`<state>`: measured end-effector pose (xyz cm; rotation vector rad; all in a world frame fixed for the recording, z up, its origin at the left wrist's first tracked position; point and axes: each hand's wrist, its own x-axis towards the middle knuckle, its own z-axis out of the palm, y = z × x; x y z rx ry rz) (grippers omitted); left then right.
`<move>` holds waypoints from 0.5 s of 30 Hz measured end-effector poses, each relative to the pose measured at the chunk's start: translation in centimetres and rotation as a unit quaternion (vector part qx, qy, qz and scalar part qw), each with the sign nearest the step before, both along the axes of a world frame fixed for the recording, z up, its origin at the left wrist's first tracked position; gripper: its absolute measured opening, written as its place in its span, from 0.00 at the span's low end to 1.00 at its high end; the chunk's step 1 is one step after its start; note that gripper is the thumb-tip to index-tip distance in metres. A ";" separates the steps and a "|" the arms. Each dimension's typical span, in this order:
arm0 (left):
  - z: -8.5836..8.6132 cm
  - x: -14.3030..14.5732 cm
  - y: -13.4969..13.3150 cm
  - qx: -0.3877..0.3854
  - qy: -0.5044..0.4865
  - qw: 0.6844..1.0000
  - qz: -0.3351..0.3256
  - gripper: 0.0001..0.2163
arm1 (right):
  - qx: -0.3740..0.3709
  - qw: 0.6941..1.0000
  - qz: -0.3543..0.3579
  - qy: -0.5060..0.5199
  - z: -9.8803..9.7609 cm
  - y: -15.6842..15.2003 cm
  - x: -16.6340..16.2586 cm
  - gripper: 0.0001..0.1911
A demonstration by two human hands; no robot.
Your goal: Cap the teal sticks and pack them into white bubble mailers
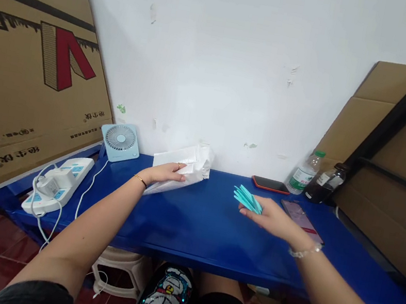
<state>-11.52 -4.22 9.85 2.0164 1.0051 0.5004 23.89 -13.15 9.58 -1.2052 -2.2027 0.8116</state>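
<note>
My left hand (165,173) lies on a white plastic bag (188,168) at the back of the blue table (193,229), fingers stretched out flat over it. My right hand (268,217) holds a fanned bundle of several thin turquoise strips (246,199) above the table, fingers closed round their near ends. A gold bracelet is on the left wrist, a silver chain on the right wrist.
A small blue fan (120,141) and a white power strip with chargers (58,184) stand at the left. A red-edged phone (271,185), another phone (301,219), a clear bottle (304,173) and a dark bottle (326,183) sit at the right. Cardboard sheets (25,68) flank both sides.
</note>
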 end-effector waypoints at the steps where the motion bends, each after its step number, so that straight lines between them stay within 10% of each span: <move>1: 0.7 0.9 -0.5 -0.023 -0.060 0.998 -0.010 0.33 | 0.028 0.999 0.018 -0.029 1.8 -0.1 0.0 0.18; 8: 1.8 6.8 -3.8 -0.113 -0.250 0.958 -0.084 0.35 | 0.245 0.928 -0.023 -0.280 11.4 -0.7 -0.5 0.08; 12: 0.8 9.5 -5.0 -0.117 -0.296 0.943 -0.099 0.37 | 0.359 0.848 -0.084 -0.380 13.3 -0.7 -1.6 0.11; 15: -0.5 11.1 -5.7 -0.134 -0.336 0.925 -0.111 0.38 | 0.421 0.842 -0.085 -0.326 13.7 0.0 -3.4 0.18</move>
